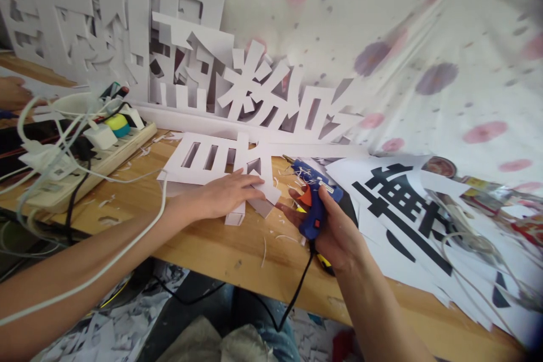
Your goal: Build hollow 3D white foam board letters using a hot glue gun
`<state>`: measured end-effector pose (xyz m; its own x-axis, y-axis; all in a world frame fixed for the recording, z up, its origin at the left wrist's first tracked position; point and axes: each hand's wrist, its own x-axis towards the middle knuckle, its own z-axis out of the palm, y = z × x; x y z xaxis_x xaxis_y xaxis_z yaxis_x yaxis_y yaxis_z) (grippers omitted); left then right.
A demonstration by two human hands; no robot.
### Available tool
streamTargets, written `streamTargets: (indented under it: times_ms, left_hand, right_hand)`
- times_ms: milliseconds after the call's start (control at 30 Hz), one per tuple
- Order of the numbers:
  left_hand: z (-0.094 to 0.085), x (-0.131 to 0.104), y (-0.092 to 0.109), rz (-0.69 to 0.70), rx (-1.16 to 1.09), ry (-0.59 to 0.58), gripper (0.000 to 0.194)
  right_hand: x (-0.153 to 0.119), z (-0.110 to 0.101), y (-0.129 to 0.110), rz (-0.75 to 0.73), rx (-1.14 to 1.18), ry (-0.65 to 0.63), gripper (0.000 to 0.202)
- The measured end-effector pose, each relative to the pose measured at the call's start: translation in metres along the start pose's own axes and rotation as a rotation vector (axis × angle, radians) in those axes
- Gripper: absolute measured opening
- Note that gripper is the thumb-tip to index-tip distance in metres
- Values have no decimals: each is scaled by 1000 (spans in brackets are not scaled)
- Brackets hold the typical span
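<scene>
My left hand point(224, 192) lies on a white foam-board character point(197, 161), fingers stretched toward its right end. The piece rests on the wooden table and has several rectangular openings. My right hand point(335, 232) is wrapped round a blue glue gun point(314, 212) with an orange trigger and a red switch. Strings of dried glue cling to its barrel, and its nozzle points up and left, above the right part of the character. A black cord point(299, 283) hangs from its handle.
More white cut-out characters point(254, 90) lean against the flowered curtain point(407, 68) behind. A crowded power strip point(93, 158) with tangled cables stands at left. Printed sheets point(399, 209) lie on the right. A white cable crosses over my left arm. Another person's hand point(14, 93) is at far left.
</scene>
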<state>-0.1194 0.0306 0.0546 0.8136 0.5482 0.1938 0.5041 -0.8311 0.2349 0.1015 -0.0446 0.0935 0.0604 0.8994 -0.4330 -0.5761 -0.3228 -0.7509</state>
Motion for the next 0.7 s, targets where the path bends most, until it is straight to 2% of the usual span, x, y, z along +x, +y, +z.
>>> streamTargets:
  times_ms: [100,300,500,600,700]
  left_hand:
    - [1,1,0,-2,4,-37,42]
    - [4,1,-4,7,-1,-28,42]
    - [2,0,-3,39,-1,-55,45]
    - [5,-1,-3,10,-22,53,34]
    - [10,-2,-3,15,1,190,28]
  right_hand:
    - [1,0,0,-2,2,20,29]
    - [0,0,-1,12,30,39,26]
    - [0,-1,4,-16,-24,9,21]
    - [0,-14,14,-206,-183,-5,26]
    - [-5,-35,25,-490,-533,-27,31]
